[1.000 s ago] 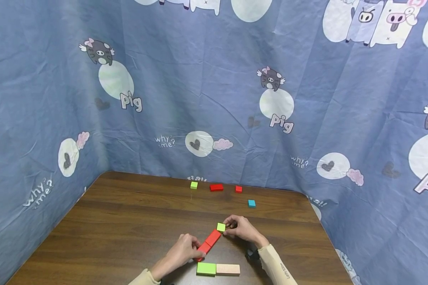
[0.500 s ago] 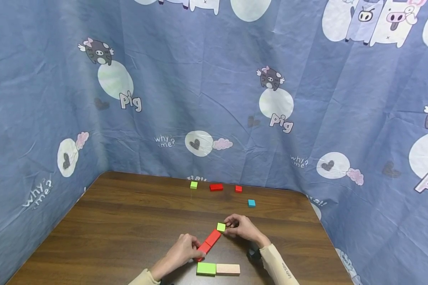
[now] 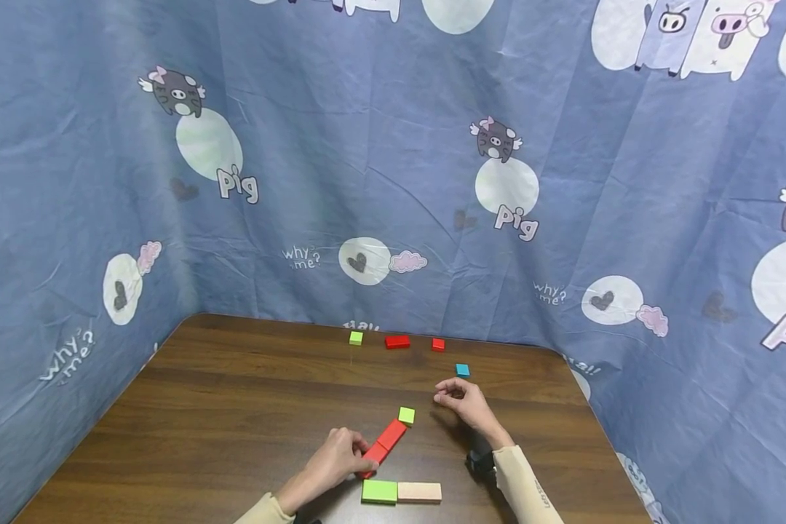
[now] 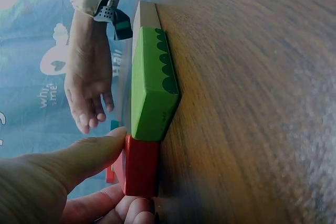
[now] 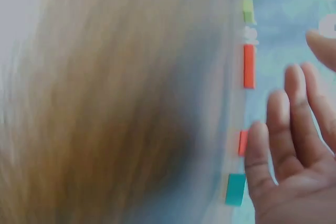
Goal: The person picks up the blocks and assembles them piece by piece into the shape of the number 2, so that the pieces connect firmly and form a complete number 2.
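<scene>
Two red blocks lie end to end in a slanting row on the wooden table. My left hand [image 3: 335, 460] pinches the nearer red block [image 3: 375, 455]; in the left wrist view its thumb and fingers lie on either side of that red block [image 4: 142, 166]. Beyond the farther red block [image 3: 392, 434], a small light-green block [image 3: 407, 415] sits at the row's far end. To the right and behind it, my right hand [image 3: 466, 405] hovers over the table holding nothing. In the right wrist view the fingers of this hand [image 5: 294, 145] look extended.
A green block [image 3: 379, 491] and a plain wooden block [image 3: 419, 493] lie end to end in front. Toward the back are a small green block [image 3: 356, 338], a red block [image 3: 397, 341], a small red block [image 3: 438, 344] and a blue block [image 3: 462, 370]. A patterned cloth hangs behind.
My right hand has left the small light-green block and moved away to the right and back. My left hand stays on the nearer red block.
</scene>
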Demonstrator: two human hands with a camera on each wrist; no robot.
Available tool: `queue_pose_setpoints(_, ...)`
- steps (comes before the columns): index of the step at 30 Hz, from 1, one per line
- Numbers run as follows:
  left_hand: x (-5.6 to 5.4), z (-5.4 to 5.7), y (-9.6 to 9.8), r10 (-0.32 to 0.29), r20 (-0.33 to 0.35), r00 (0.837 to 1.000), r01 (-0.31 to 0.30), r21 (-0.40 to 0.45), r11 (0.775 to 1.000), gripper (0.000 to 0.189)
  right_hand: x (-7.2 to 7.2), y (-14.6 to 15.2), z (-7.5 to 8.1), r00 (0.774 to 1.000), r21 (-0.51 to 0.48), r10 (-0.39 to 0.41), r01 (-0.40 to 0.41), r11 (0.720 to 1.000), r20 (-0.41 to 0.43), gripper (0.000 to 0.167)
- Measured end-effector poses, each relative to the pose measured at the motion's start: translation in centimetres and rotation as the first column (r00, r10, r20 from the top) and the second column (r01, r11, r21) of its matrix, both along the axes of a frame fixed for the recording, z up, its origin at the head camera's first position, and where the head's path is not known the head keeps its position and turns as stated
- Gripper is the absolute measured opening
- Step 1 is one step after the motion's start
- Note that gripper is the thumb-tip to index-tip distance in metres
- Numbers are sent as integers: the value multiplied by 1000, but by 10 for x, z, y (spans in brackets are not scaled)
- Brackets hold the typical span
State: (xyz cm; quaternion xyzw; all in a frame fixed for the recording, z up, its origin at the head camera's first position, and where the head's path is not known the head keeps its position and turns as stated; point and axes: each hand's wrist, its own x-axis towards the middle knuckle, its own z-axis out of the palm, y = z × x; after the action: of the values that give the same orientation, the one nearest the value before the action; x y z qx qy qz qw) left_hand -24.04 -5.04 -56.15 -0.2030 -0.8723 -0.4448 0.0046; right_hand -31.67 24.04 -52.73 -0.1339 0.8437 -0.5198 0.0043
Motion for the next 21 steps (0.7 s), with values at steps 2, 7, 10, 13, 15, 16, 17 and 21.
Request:
queue_pose_setpoints(2, 0, 0, 0, 4, 12, 1000, -4, -5, 1000, 22, -2, 6, 1, 998, -40, -58, 58, 998, -1, 28)
queue_pose_setpoints(7, 0, 0, 2, 9, 40, 999, -9, -4, 1000, 22, -14, 20, -16, 980, -157, -200, 194, 968, -22, 29)
queue_pose_setpoints(10, 0, 1, 2, 6, 41, 999, -6, -9, 1000, 22, -23, 28, -29, 957, -169, -289, 280, 945, -26, 30)
queue_pose_setpoints(13, 1, 2, 2, 8, 45, 999, -8, -8, 1000, 22, -27, 33, -35, 934, -169, -354, 344, 924, -36, 30)
queue_pose_setpoints(15, 1, 2, 2, 10, 48, 999, -10, -10, 1000, 22, -27, 34, -31, 924, -160, -380, 369, 916, -42, 30)
queue_pose_setpoints(16, 1, 1, 2, 11, 49, 999, -10, -10, 1000, 22, -28, 35, -31, 919, -154, -391, 379, 912, -50, 30)
queue_pose_setpoints(17, 0, 1, 2, 10, 50, 999, -10, -9, 1000, 22, -29, 36, -30, 915, -154, -400, 388, 909, -55, 30)
queue_pose_setpoints(21, 0, 1, 3, 7, 65, 998, -7, -3, 1000, 21, -35, 38, -28, 903, -158, -427, 417, 895, -37, 30)
